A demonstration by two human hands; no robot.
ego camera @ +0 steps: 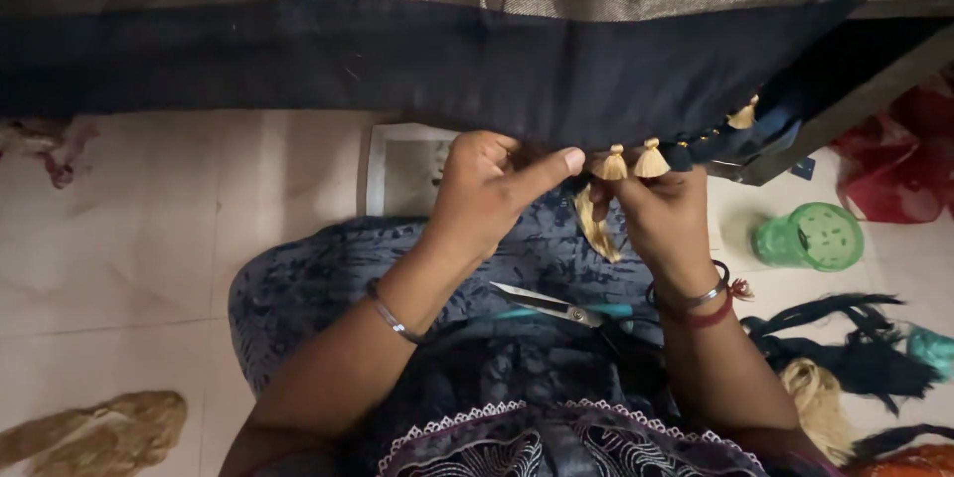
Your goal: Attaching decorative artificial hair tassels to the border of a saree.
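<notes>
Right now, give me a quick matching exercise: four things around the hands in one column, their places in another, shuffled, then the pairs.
Things:
1. scissors
2. green plastic cup
3. gold tassels
4. tan thread bundle

Places:
A. on the floor tiles at lower left
B. lying on the lap
C. along the dark cloth's edge, above the right hand
D. on its side on the floor at right

Pairs: 1-B, 2-D, 3-C, 4-A

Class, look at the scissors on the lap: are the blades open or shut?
Shut: the scissors lie flat on the lap, their blades together in one narrow point.
</notes>
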